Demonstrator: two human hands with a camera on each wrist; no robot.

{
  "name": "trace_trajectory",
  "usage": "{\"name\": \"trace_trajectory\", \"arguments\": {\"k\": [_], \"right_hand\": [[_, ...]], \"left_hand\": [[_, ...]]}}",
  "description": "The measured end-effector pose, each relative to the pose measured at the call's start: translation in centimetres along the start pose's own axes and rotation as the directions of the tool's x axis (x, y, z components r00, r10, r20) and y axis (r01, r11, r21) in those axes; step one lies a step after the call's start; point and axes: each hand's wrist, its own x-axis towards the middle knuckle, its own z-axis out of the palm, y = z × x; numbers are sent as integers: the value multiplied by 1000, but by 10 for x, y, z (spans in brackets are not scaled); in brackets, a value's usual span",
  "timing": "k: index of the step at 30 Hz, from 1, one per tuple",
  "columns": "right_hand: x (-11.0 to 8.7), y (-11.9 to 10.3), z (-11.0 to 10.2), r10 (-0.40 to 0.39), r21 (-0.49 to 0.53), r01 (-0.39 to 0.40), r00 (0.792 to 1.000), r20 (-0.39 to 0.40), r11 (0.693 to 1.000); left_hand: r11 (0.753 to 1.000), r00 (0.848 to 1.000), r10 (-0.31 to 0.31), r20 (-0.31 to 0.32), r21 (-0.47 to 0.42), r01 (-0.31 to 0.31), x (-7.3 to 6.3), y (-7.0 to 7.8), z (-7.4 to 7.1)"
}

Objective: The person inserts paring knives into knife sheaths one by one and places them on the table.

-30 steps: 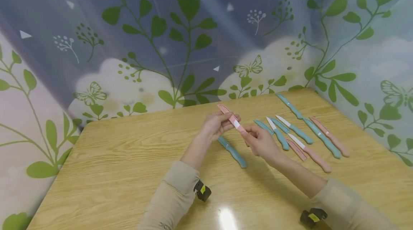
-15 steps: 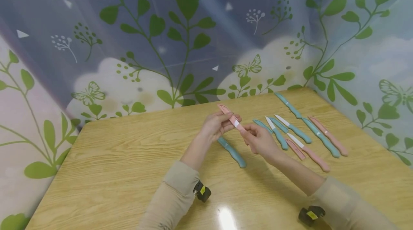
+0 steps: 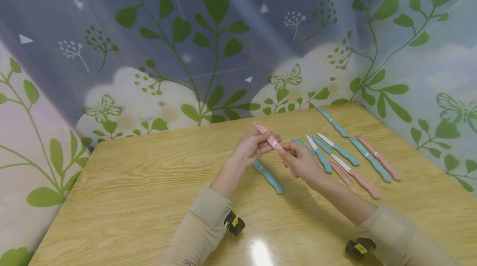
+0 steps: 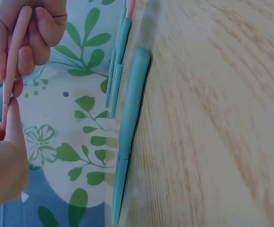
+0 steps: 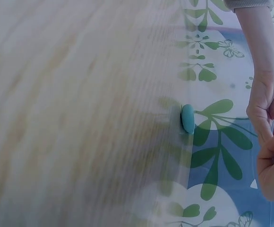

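My left hand (image 3: 253,146) pinches a pink knife sheath (image 3: 263,129) between thumb and fingers, above the table. Its tip points away to the upper left. My right hand (image 3: 299,160) grips the pink handle of a paring knife (image 4: 16,56), whose blade is inside the sheath except for a short white strip by the handle. In the left wrist view, sheath and handle line up end to end. Below the hands lies a sheathed teal knife (image 3: 270,179), its far end hidden behind my left hand.
On the right of the wooden table (image 3: 149,199) lie bare teal knives (image 3: 322,160), a bare pink knife (image 3: 359,181), a loose pink sheath (image 3: 340,172) and loose teal sheaths. Sheathed teal knives (image 3: 369,158) and a sheathed pink knife (image 3: 384,162) lie farther right. A printed curtain (image 3: 156,50) stands behind.
The white blade showing between my hands has shortened as the pink sheath slid over it toward the handle. My left hand has shifted slightly right; my right hand has barely moved.
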Motion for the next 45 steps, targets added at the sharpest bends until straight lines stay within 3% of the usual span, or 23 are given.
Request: {"name": "trace_trajectory", "arguments": {"k": [4,8,11,13,15,18,21,23,26,27,28,31,33,34,35,36,37,38,40,41,43,44,45], "right_hand": [[1,4,-6,-8,-62,9,1000,8,998],[0,7,-17,-36,-256,41,999,24,966],[-3,6,-26,-68,-463,79,997,40,883],[-4,5,-31,-109,-592,121,992,57,797],[-5,5,-34,-190,-696,197,978,89,690],[-5,9,-42,-335,-807,303,932,140,507],[-3,18,-56,-474,-852,389,858,196,351],[2,26,-69,-539,-850,446,806,245,281],[10,36,-91,-647,-823,535,700,303,193],[13,39,-98,-665,-820,548,675,320,162],[14,41,-106,-668,-826,548,665,334,133],[20,48,-130,-686,-838,536,648,332,100],[21,51,-147,-669,-860,496,680,300,118],[22,53,-155,-662,-871,472,698,275,137],[24,55,-162,-653,-877,447,719,236,175],[26,56,-169,-638,-890,412,743,203,197],[27,57,-176,-599,-906,359,784,162,226],[28,56,-182,-550,-914,302,828,110,272],[34,56,-193,-430,-926,170,903,10,337],[37,55,-198,-364,-924,102,930,-42,368],[44,54,-206,-237,-907,-17,963,-128,422],[47,55,-209,-199,-897,-58,967,-160,439],[50,56,-212,-165,-889,-97,968,-188,448]], "left_hand": [[1000,1000,9,-20,-5,-9,2,-3,0],[1000,998,29,-54,6,-28,5,-8,2],[998,996,57,-73,27,-56,7,-11,4],[997,994,76,-79,40,-73,8,-13,8],[994,992,96,-78,51,-92,9,-14,12],[993,990,113,-80,52,-110,10,-15,17],[993,990,106,-89,59,-101,11,-18,20],[994,992,92,-85,58,-87,11,-20,21],[995,995,78,-67,67,-73,13,-23,22],[995,995,76,-58,72,-71,14,-24,23],[994,996,75,-49,81,-71,15,-25,24],[990,997,74,-29,124,-70,17,-27,27],[978,997,82,-4,191,-80,18,-29,30],[968,996,84,9,236,-84,18,-30,32],[951,996,86,25,297,-90,19,-32,33],[920,995,90,48,378,-102,19,-33,34],[870,993,91,75,479,-116,19,-35,35],[799,991,89,104,587,-133,19,-36,36],[599,984,83,160,781,-177,20,-38,39],[481,979,79,188,853,-203,21,-39,41],[250,967,64,247,934,-256,23,-41,45],[155,961,56,272,948,-278,24,-42,48],[81,955,44,293,952,-296,26,-43,51]]}}
